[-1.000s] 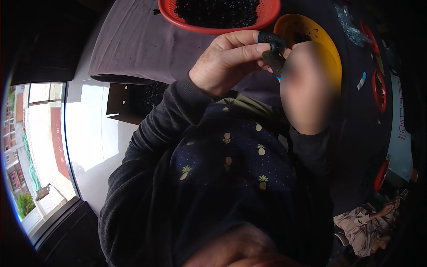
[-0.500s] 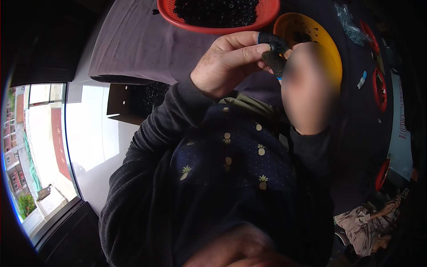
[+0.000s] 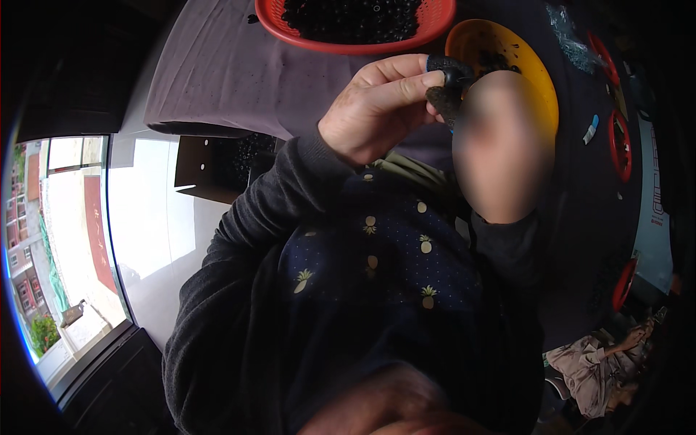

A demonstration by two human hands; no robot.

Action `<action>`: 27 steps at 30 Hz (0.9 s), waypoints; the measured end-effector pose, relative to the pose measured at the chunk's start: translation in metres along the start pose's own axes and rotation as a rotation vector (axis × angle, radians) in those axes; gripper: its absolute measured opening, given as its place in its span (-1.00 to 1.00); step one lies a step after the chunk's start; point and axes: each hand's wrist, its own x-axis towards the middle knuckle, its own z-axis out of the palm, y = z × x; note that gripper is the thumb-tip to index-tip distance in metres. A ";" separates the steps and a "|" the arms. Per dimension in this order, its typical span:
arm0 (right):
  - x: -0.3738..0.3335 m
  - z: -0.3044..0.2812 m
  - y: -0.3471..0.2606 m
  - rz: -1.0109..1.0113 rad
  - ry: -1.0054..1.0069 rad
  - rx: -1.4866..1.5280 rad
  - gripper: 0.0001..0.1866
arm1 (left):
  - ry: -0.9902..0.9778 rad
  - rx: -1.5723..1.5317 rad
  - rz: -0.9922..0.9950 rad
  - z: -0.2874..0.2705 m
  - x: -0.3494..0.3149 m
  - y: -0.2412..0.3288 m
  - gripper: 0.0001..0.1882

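Observation:
My left hand [image 3: 377, 105] is raised in front of my apron, its thumb and forefinger closed on a small shiny black rounded piece [image 3: 457, 75]. A dark finger cover [image 3: 437, 63] with a blue edge sits on the forefinger. Just below the piece is another dark, rough-looking cover [image 3: 442, 101]; whose finger wears it I cannot tell. My right hand [image 3: 504, 148] meets the left from the right, over the near rim of a yellow bowl [image 3: 540, 94]. It is blurred and its fingers are hidden. Several small black bits [image 3: 500, 61] lie in the bowl.
Beyond my hands, a red basket [image 3: 341, 49] full of small black pieces stands on the grey cloth-covered table [image 3: 210, 80]. Below the table's left edge is an open cardboard box [image 3: 194, 167] of dark pieces. Red containers [image 3: 618, 145] and a clear plastic bag [image 3: 569, 40] lie right.
My left hand has shifted slightly right, and the black piece now shows more clearly at its fingertips. My right hand has moved slightly left, and more black bits show in the yellow bowl.

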 end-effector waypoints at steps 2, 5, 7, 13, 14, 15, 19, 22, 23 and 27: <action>0.001 0.000 -0.001 0.003 0.002 -0.001 -0.69 | 0.003 0.008 0.007 -0.002 0.000 -0.002 -0.68; 0.001 0.001 0.001 0.001 0.004 -0.001 -0.67 | 0.021 0.032 0.013 0.000 0.000 -0.002 -0.67; 0.000 0.001 0.001 -0.001 0.003 0.000 -0.67 | 0.036 0.047 0.012 0.000 -0.001 -0.002 -0.66; -0.001 0.000 0.000 0.015 -0.034 -0.002 -0.68 | 0.041 0.081 0.024 0.000 -0.001 -0.003 -0.66; -0.001 0.000 0.000 0.023 -0.044 -0.002 -0.68 | 0.041 0.086 0.023 -0.001 -0.002 -0.003 -0.66; -0.001 0.000 0.000 0.031 -0.053 -0.005 -0.68 | 0.039 0.090 0.021 -0.002 -0.002 -0.003 -0.66; -0.001 0.000 0.000 0.018 -0.026 -0.033 -0.68 | 0.047 0.089 0.021 -0.002 -0.002 -0.004 -0.67; -0.001 -0.002 -0.001 0.040 -0.042 -0.039 -0.68 | 0.048 0.074 0.018 -0.001 -0.001 -0.004 -0.67; -0.001 -0.002 -0.001 0.034 -0.058 -0.039 -0.68 | 0.054 0.073 0.018 0.001 -0.001 -0.005 -0.67; -0.005 0.003 -0.003 0.009 -0.055 -0.077 -0.70 | 0.078 0.045 0.026 0.006 -0.001 -0.006 -0.68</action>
